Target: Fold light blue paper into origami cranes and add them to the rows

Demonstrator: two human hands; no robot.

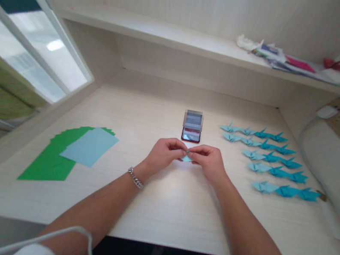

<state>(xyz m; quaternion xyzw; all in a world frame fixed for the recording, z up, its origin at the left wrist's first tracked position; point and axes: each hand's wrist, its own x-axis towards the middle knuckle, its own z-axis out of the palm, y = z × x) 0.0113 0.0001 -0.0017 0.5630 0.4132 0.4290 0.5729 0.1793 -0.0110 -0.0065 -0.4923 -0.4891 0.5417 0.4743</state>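
Observation:
Between my two hands is a small folded piece of light blue paper [186,159], just above the middle of the desk. My left hand [167,151] pinches its left side with thumb and fingers. On the other side, my right hand [207,159] grips it the same way, and the fingertips of both hands nearly meet at its top. Most of the paper's folds are hidden by the fingers. Right behind the hands lies a phone [191,135] with its screen lit. Rows of blue folded paper cranes [271,158] stand to the right of my right hand.
Fanned green paper sheets [49,164] lie at the left, with light blue sheets [91,147] on top. A shelf [172,36] bearing papers [298,64] crosses above the desk [171,215]. A charger [327,112] sits in the right wall socket; its cable hangs down. A white cable [74,230] crosses my left forearm.

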